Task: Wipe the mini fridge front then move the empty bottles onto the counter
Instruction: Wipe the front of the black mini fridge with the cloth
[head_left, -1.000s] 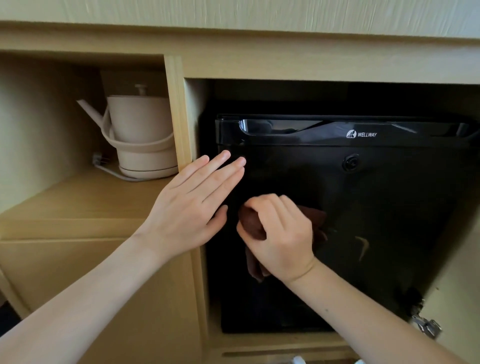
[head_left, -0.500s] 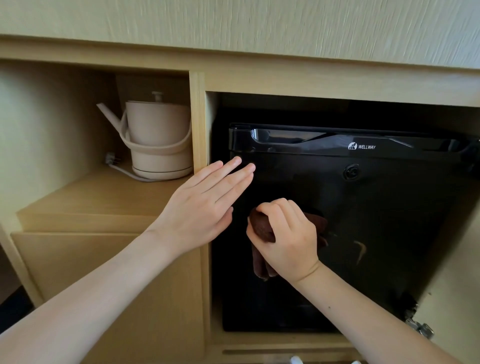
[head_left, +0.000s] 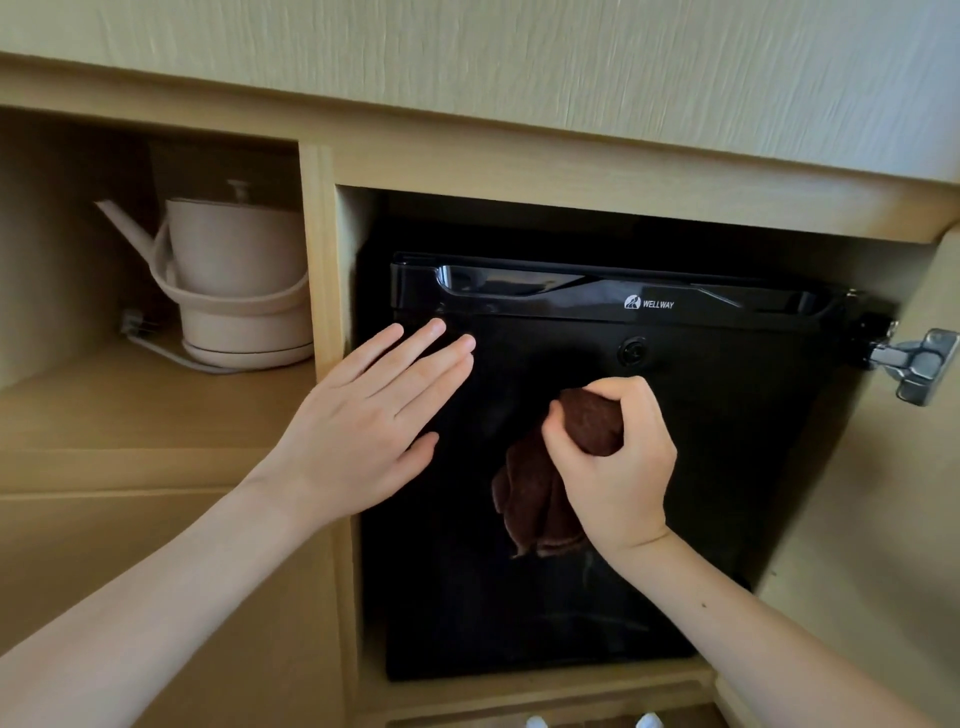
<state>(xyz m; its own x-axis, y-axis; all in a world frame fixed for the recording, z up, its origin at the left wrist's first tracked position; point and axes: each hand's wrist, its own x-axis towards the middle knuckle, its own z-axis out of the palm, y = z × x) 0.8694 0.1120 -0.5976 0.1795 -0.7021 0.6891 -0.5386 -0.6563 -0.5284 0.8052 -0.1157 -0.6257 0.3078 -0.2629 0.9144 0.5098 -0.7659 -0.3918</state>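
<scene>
A black mini fridge (head_left: 727, 441) with a WELLWAY label sits inside a wooden cabinet bay, door closed. My right hand (head_left: 618, 467) is shut on a dark brown cloth (head_left: 540, 493), bunched against the middle of the fridge door, with folds hanging below the fist. My left hand (head_left: 363, 431) lies flat with fingers spread, on the door's left side and the cabinet's upright post. No bottles are in view.
A beige electric kettle (head_left: 234, 280) on its base stands on the open shelf (head_left: 130, 415) at left, cord trailing behind. A metal hinge (head_left: 919, 364) juts from the open cabinet door at right. The counter edge (head_left: 571, 171) runs above the fridge bay.
My right hand has slid the cloth rightward toward the door's middle. My left hand stays flat at the door's left edge. The camera has tilted, bringing the hinge into view.
</scene>
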